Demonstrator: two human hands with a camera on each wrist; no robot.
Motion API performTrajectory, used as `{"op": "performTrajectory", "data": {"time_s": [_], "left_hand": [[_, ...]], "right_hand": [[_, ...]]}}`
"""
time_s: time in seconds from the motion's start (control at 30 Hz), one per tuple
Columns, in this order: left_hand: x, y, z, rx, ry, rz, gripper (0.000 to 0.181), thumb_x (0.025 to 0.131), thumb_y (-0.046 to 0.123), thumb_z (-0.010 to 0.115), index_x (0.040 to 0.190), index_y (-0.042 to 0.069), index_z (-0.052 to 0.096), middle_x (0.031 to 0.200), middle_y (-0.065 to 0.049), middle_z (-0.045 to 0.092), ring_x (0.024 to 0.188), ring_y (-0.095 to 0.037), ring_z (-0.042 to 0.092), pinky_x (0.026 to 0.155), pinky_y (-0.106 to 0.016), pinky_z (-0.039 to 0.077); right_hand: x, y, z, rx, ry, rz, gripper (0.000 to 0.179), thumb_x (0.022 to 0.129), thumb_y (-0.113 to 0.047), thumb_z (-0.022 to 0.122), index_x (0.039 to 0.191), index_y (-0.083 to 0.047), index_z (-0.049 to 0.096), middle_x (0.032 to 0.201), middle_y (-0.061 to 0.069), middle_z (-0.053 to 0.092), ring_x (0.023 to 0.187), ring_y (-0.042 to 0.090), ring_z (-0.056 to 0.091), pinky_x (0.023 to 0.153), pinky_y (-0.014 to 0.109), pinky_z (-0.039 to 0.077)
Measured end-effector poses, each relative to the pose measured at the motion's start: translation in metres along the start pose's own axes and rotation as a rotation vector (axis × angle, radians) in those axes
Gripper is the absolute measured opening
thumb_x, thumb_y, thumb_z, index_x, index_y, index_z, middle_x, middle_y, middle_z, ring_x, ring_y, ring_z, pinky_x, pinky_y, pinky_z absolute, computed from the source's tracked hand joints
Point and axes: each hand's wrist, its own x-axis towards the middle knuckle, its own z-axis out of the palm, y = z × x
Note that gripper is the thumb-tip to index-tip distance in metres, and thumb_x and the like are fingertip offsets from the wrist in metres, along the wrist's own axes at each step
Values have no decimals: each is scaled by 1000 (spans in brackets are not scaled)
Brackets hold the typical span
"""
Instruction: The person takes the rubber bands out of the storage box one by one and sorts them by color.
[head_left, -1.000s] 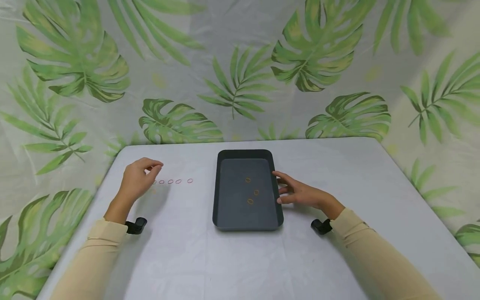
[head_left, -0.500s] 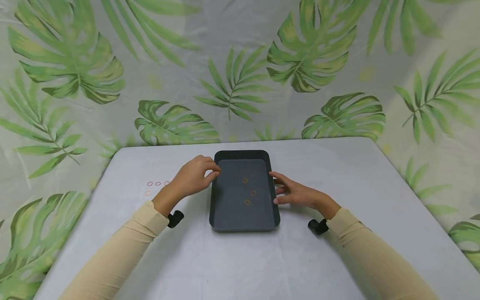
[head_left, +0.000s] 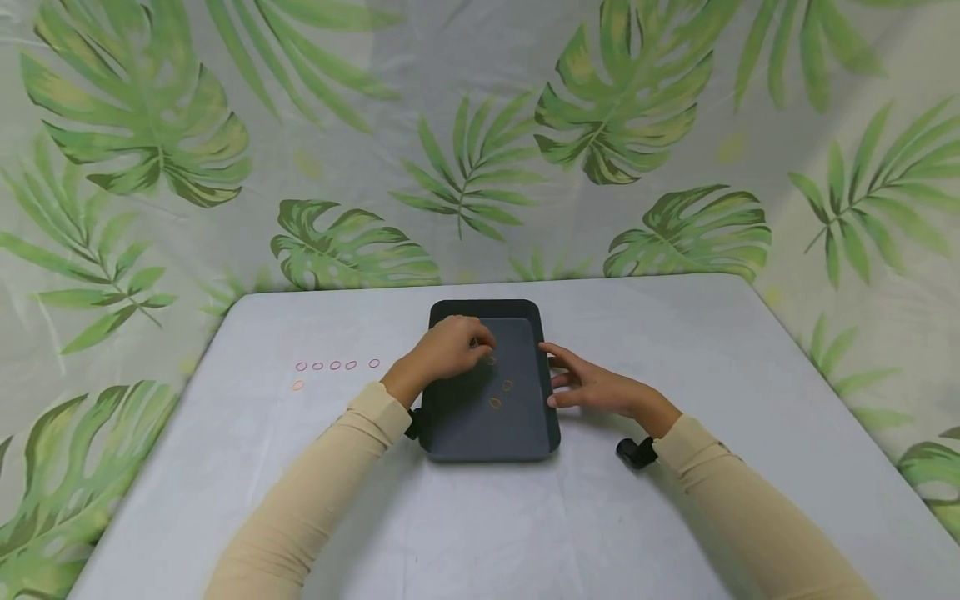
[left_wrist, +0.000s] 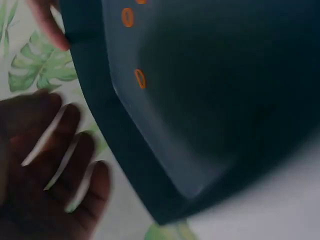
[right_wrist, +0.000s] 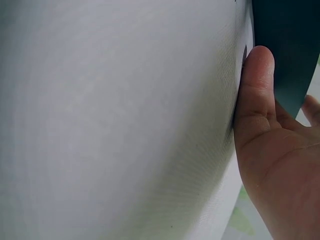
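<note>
Inside the dark grey tray (head_left: 487, 446), my left hand (head_left: 447, 346) hovers over the base, thumb and index finger near one another. In the left wrist view its fingers (left_wrist: 82, 150) are loosely bent, with nothing visible between them. Orange loops like small rubber bands (head_left: 496, 403) lie on the tray base; the left fingertips are close to the farthest of them. My right hand (head_left: 600, 387) rests against the tray's right wall, its thumb (right_wrist: 257, 85) straight along the outside and the index fingertip at the rim.
To the left on the white table (head_left: 600, 533), several thin red loops (head_left: 335, 365) form a row. One orange loop (head_left: 298, 385) lies just below the row's left end. Behind the table hangs a leaf-patterned cloth (head_left: 480, 167).
My left hand has travelled right, from above the left end of the red row to over the tray. The right hand has stayed at the tray's right side.
</note>
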Motion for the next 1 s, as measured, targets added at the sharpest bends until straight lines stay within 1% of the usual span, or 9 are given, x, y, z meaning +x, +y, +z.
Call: {"op": "performTrajectory", "data": {"time_s": [0.07, 0.13, 0.23, 0.3, 0.53, 0.7, 0.87, 1.0], "left_hand": [[7, -1, 6, -35, -40, -50, 23, 98, 18, 62, 115, 9, 74, 113, -7, 74, 103, -23, 69, 88, -38, 56], [13, -3, 12, -43, -70, -99, 24, 98, 19, 62, 116, 10, 75, 113, -6, 75, 103, -23, 70, 89, -39, 56], [19, -5, 22, -34, -81, -150, 23, 97, 21, 62, 114, 12, 76, 113, -5, 75, 103, -23, 70, 90, -39, 56], [22, -6, 26, -23, -73, -171, 22, 97, 22, 62, 113, 14, 76, 113, -4, 75, 103, -23, 70, 91, -40, 55], [25, -8, 33, -6, -25, -210, 22, 97, 20, 62, 113, 15, 76, 117, -5, 73, 108, -24, 68, 94, -41, 55], [24, -12, 37, 12, 0, -247, 20, 94, 21, 67, 111, 17, 76, 116, -3, 74, 110, -24, 68, 96, -41, 54], [25, -14, 41, 15, -25, -262, 21, 92, 22, 70, 112, 18, 76, 115, -2, 74, 111, -23, 67, 97, -40, 54], [25, -13, 41, 19, -34, -272, 17, 93, 23, 69, 107, 19, 78, 113, -1, 75, 109, -23, 67, 95, -41, 55]], "right_hand": [[1, 1, 0, 4, -4, 0, 96, 94, -22, 68, 161, -26, 0, 165, 20, 11, 141, 38, 42, 100, 40, 46], [1, 1, 1, 8, -7, 1, 96, 94, -21, 68, 161, -26, 0, 165, 20, 11, 140, 38, 42, 101, 40, 46], [1, 1, 1, 7, -7, 5, 96, 94, -21, 68, 161, -26, 0, 165, 20, 11, 140, 38, 42, 102, 41, 45], [1, -1, 1, 5, -5, 5, 96, 94, -22, 68, 161, -26, 0, 165, 20, 11, 140, 38, 42, 103, 43, 45], [-1, -3, 0, -7, 3, 6, 97, 93, -22, 69, 161, -25, 0, 164, 20, 12, 139, 38, 42, 103, 42, 45], [0, -3, -1, -2, 5, 6, 98, 92, -23, 70, 161, -25, 0, 164, 20, 13, 139, 38, 43, 103, 43, 45], [0, -3, -1, -9, 11, 13, 97, 92, -24, 70, 161, -26, 1, 164, 21, 13, 140, 38, 42, 100, 41, 46], [0, -1, -1, -17, 8, 9, 96, 93, -23, 69, 161, -26, 1, 164, 21, 12, 140, 38, 42, 99, 39, 47]]}}
